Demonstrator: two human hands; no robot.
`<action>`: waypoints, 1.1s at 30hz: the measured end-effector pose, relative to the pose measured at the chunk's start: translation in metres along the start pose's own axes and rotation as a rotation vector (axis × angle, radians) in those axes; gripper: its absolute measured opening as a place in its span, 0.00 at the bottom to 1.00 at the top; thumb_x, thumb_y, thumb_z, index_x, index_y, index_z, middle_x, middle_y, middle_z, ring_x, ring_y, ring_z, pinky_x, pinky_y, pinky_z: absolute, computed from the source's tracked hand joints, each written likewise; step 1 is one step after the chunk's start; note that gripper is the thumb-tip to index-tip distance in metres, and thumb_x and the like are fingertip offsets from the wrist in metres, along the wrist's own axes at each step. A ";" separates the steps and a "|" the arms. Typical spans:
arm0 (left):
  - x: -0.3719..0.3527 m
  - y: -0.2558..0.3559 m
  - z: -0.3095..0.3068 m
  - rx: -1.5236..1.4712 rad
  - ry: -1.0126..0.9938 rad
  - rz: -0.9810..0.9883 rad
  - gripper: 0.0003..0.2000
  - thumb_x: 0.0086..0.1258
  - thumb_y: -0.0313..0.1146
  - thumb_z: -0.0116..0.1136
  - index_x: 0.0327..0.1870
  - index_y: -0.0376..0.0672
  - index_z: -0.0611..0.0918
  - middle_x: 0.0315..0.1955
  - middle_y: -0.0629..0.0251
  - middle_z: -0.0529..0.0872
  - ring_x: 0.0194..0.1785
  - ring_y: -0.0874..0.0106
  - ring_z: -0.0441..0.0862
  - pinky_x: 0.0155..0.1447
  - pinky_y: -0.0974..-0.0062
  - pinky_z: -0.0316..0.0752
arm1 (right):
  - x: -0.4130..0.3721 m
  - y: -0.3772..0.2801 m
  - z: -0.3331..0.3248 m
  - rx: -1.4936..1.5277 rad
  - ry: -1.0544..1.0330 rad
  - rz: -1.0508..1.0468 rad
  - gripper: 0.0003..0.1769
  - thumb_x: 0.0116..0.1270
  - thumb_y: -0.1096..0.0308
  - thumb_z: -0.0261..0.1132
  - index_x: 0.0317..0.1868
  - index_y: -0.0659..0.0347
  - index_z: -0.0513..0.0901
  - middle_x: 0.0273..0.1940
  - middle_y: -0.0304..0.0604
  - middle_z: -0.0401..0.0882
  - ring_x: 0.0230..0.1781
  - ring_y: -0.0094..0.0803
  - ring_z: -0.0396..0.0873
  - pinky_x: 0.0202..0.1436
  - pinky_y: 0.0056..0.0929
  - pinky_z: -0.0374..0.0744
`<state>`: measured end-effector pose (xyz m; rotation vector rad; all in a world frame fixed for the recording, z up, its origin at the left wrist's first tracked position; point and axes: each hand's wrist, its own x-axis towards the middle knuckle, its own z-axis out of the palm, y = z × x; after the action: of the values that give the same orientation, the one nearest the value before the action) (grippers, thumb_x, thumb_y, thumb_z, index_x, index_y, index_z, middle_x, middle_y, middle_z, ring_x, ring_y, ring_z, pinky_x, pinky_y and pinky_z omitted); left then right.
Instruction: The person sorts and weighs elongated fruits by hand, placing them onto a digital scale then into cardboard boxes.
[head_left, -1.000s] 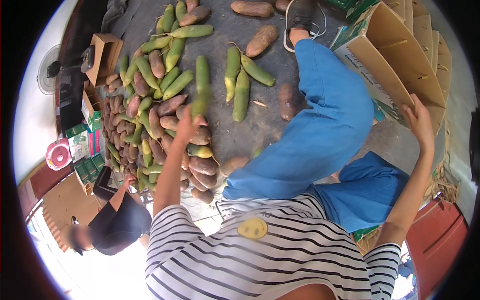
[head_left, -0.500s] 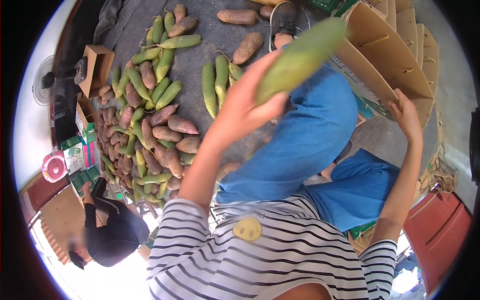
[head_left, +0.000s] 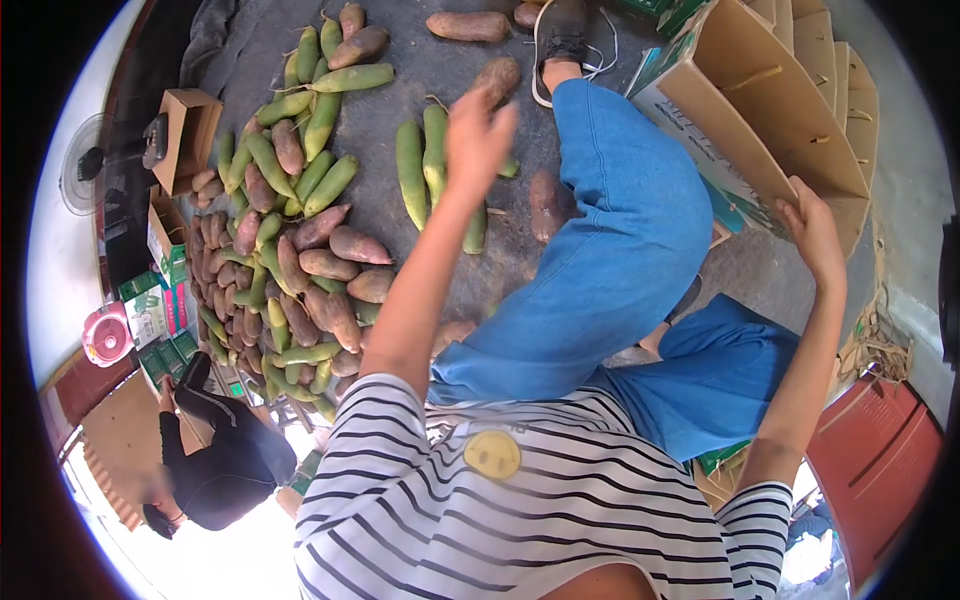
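Observation:
My left hand (head_left: 480, 140) is blurred, over the dark floor among a small group of long green radishes (head_left: 410, 178). A bit of green shows just beside its fingers, and another green radish (head_left: 475, 230) lies below the wrist. Just beyond the fingertips lies a brown-skinned radish (head_left: 498, 78). What the left hand holds, if anything, I cannot tell. On the right, my right hand (head_left: 812, 228) grips the near edge of an open cardboard box (head_left: 735, 150), which stands tilted beside my knee.
A large heap of green and reddish-brown radishes (head_left: 290, 270) covers the floor at left. One reddish radish (head_left: 546, 205) lies by my knee. More cardboard boxes (head_left: 860, 120) are stacked at right. A person in black (head_left: 225, 460) bends at lower left, near a fan (head_left: 88, 165).
Half a second ago my left hand held a green radish up near the box. It has since moved left and down over the floor; that radish no longer shows in it. My right hand stayed on the box.

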<state>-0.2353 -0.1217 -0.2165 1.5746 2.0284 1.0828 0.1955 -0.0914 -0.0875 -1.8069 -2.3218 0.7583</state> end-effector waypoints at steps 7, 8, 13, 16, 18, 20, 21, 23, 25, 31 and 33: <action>-0.114 -0.219 -0.033 0.388 -0.051 -0.721 0.30 0.53 0.41 0.68 0.52 0.29 0.74 0.50 0.43 0.78 0.54 0.50 0.75 0.59 0.59 0.71 | 0.004 -0.011 -0.004 -0.031 -0.050 0.014 0.14 0.64 0.70 0.62 0.48 0.66 0.72 0.38 0.60 0.75 0.40 0.56 0.74 0.43 0.40 0.72; -0.128 -0.239 -0.029 0.342 -0.041 -0.794 0.31 0.53 0.42 0.69 0.52 0.28 0.73 0.50 0.43 0.78 0.54 0.51 0.76 0.58 0.60 0.71 | 0.004 -0.012 -0.004 -0.038 -0.064 0.036 0.14 0.64 0.70 0.62 0.48 0.66 0.72 0.38 0.60 0.76 0.40 0.56 0.74 0.43 0.41 0.72; -0.125 -0.268 -0.013 -0.138 0.018 -1.019 0.24 0.58 0.48 0.67 0.44 0.36 0.77 0.33 0.57 0.82 0.26 0.68 0.79 0.21 0.71 0.71 | 0.004 -0.008 -0.004 -0.026 -0.049 0.034 0.13 0.64 0.69 0.62 0.47 0.65 0.72 0.38 0.59 0.76 0.40 0.56 0.74 0.43 0.41 0.72; -0.102 -0.226 -0.023 -0.431 0.044 -1.084 0.22 0.60 0.50 0.64 0.41 0.39 0.77 0.25 0.63 0.80 0.19 0.72 0.75 0.17 0.74 0.67 | 0.004 -0.016 -0.007 -0.055 -0.038 0.027 0.12 0.64 0.70 0.62 0.45 0.65 0.72 0.37 0.58 0.76 0.40 0.56 0.74 0.43 0.42 0.72; -0.093 -0.194 -0.035 -0.629 0.082 -1.120 0.21 0.63 0.50 0.62 0.41 0.38 0.77 0.23 0.64 0.80 0.19 0.73 0.75 0.18 0.75 0.66 | 0.003 -0.021 -0.008 -0.077 -0.033 0.012 0.12 0.63 0.70 0.61 0.44 0.65 0.72 0.37 0.58 0.76 0.40 0.56 0.74 0.43 0.43 0.72; -0.095 -0.172 -0.049 -0.792 0.010 -1.102 0.20 0.66 0.49 0.59 0.41 0.37 0.77 0.23 0.65 0.79 0.19 0.74 0.75 0.18 0.77 0.66 | 0.003 -0.015 -0.006 -0.101 -0.030 -0.009 0.12 0.63 0.70 0.62 0.44 0.64 0.72 0.37 0.57 0.76 0.41 0.56 0.74 0.43 0.44 0.72; -0.096 -0.155 -0.049 -0.735 -0.009 -1.095 0.19 0.67 0.49 0.58 0.40 0.38 0.77 0.24 0.66 0.79 0.20 0.76 0.75 0.20 0.78 0.66 | 0.002 -0.012 -0.007 -0.114 -0.029 -0.016 0.12 0.63 0.70 0.62 0.44 0.64 0.72 0.38 0.57 0.77 0.42 0.56 0.74 0.44 0.45 0.72; -0.095 -0.112 -0.052 -0.678 -0.123 -0.938 0.19 0.67 0.49 0.58 0.43 0.38 0.77 0.25 0.67 0.79 0.21 0.78 0.74 0.23 0.80 0.67 | 0.002 -0.010 -0.008 -0.140 -0.037 -0.035 0.12 0.62 0.70 0.62 0.44 0.63 0.73 0.39 0.57 0.77 0.43 0.56 0.75 0.44 0.46 0.72; -0.077 -0.061 -0.053 -0.632 -0.218 -0.734 0.19 0.68 0.47 0.58 0.46 0.39 0.77 0.27 0.67 0.79 0.22 0.80 0.73 0.24 0.82 0.67 | 0.001 -0.009 -0.008 -0.131 -0.021 -0.020 0.12 0.62 0.69 0.62 0.44 0.63 0.73 0.39 0.57 0.77 0.44 0.55 0.75 0.45 0.46 0.72; 0.013 0.127 -0.045 -0.405 -0.378 0.299 0.26 0.63 0.41 0.62 0.59 0.36 0.72 0.41 0.60 0.82 0.41 0.68 0.81 0.44 0.72 0.75 | 0.001 -0.010 -0.006 -0.151 -0.036 0.002 0.12 0.62 0.69 0.62 0.43 0.64 0.73 0.39 0.57 0.78 0.45 0.55 0.75 0.45 0.46 0.73; 0.037 0.182 -0.035 -0.411 -0.492 0.387 0.25 0.61 0.38 0.63 0.58 0.37 0.73 0.45 0.56 0.82 0.51 0.62 0.79 0.53 0.67 0.73 | 0.001 -0.009 -0.007 -0.152 -0.069 0.022 0.13 0.63 0.69 0.62 0.46 0.63 0.73 0.40 0.57 0.78 0.45 0.55 0.75 0.46 0.45 0.73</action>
<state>-0.1505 -0.0833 -0.0516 1.8155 1.1325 1.0216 0.1896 -0.0900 -0.0777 -1.8988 -2.4689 0.6744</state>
